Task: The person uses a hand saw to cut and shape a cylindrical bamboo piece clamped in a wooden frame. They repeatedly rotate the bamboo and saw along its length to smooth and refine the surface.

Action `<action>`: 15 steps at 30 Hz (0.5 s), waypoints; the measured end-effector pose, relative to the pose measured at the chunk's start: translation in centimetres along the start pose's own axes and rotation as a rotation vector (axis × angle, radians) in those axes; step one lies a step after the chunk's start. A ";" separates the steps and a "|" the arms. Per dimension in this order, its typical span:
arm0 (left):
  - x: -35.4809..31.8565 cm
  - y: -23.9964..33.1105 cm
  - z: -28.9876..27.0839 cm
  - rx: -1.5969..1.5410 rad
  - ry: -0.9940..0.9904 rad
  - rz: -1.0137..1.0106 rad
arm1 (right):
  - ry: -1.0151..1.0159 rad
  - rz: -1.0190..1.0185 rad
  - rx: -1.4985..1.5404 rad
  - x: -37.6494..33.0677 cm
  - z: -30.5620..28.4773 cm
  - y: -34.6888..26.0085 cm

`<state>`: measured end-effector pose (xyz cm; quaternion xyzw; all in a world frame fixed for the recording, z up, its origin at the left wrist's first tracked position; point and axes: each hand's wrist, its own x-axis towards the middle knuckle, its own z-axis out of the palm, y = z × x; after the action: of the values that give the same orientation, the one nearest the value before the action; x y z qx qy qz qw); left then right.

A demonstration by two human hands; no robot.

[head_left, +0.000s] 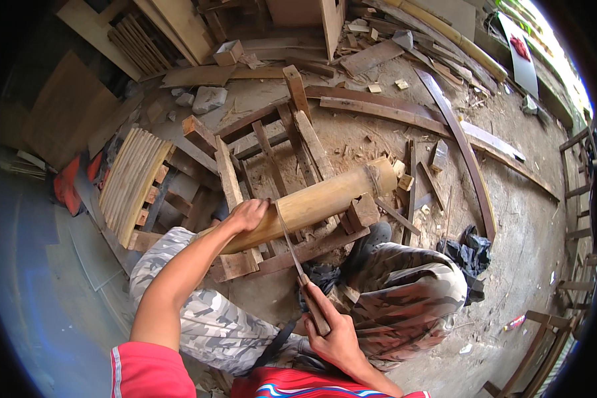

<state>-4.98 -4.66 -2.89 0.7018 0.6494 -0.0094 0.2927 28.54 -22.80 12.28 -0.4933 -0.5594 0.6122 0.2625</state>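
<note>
A thick tan length of bamboo [331,192] lies slantwise across a rough wooden frame [231,176] in front of me. My left hand [249,214] is closed over the bamboo, pressing on its upper side left of the blade. In my right hand [335,337] is the wooden handle of a hand saw [293,251], with my fingers wrapped round it. The saw's thin blade, seen nearly edge-on, rests across the bamboo just right of my left hand. How deep it sits in the bamboo I cannot tell.
A slatted bamboo piece [134,182] stands at the left. Long wooden planks [461,149] lie on the dusty floor at the right, among offcuts. A black plastic bag [471,255] is beside my right knee. Concrete lumps [209,99] and a small wooden box [228,53] sit farther back.
</note>
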 end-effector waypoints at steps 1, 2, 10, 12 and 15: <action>0.1 -0.1 0.0 0.003 -0.016 0.001 | 0.023 -0.040 -0.002 0.0 0.2 0.3; 0.2 -0.3 0.0 0.007 -0.032 -0.029 | 0.047 -0.080 -0.004 0.0 0.4 0.7; 0.4 1.3 -0.1 -0.101 0.006 -0.083 | 0.144 -0.138 -0.051 -0.3 1.6 0.3; 0.4 2.5 -0.7 -0.130 -0.029 -0.113 | 0.149 -0.090 -0.050 -0.3 1.7 0.2; 0.0 2.2 -0.8 -0.163 0.019 -0.105 | 0.177 -0.098 -0.098 -0.3 2.5 0.9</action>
<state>-3.23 -4.31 -1.38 0.6406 0.6866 0.0348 0.3421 26.60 -24.29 11.24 -0.5299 -0.5866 0.5246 0.3161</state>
